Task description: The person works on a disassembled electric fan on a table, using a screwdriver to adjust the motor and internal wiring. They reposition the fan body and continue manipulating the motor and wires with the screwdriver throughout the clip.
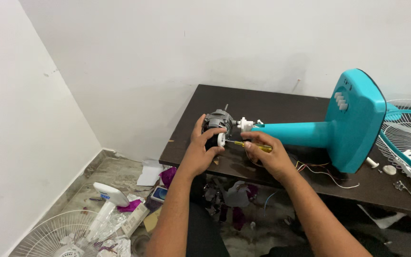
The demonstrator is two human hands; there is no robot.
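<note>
While the left hand (200, 151) clasps the fan motor (217, 124), right hand (269, 156), at three o'clock, fingers clamped on the screwdriver (248, 145); tip slippage could gouge the left thumb

Both forearms are bare to the elbow, with no sleeves, rings or watch on the hands.

Table top (262, 107) behind the motor (217, 121) is bare up to the wall, open approach from there. Right side blocked: teal fan stand (338, 126) lies across the table, wire guard (407, 138) beyond it. Loose wires (327, 171) and small parts (390, 170) near the front edge. Floor left is cluttered: second guard (67, 233), papers (149, 173).
</note>
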